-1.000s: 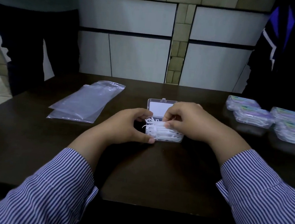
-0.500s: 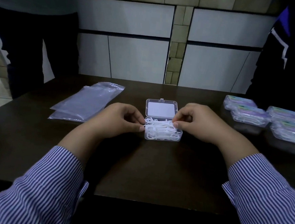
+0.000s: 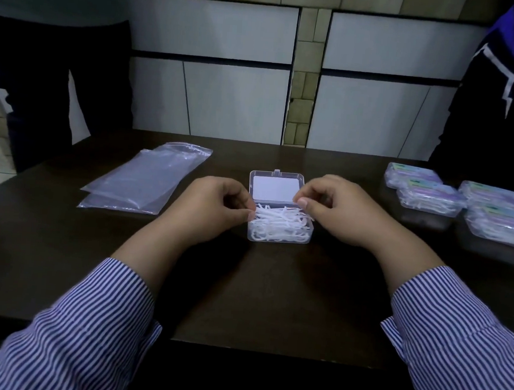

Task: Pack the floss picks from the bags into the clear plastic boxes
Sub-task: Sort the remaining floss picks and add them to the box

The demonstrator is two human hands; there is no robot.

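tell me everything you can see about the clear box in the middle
The clear plastic box is small and rectangular, resting on the dark table. Its hinged lid lies open toward the far side, with a white panel and a small latch tab. White floss picks heap above its rim. The left hand and right hand flank it, fingertips at the picks.

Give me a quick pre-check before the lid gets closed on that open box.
1. Lid fully open, lying back: ok.
2. Floss picks below the rim of the clear box: not ok, several stick up and over the edges.
3. Left hand at the box's left edge, fingertips on the picks: ok.
4. Right hand at the right edge, ready to tuck: ok.
5. Latch tab intact: cannot tell.
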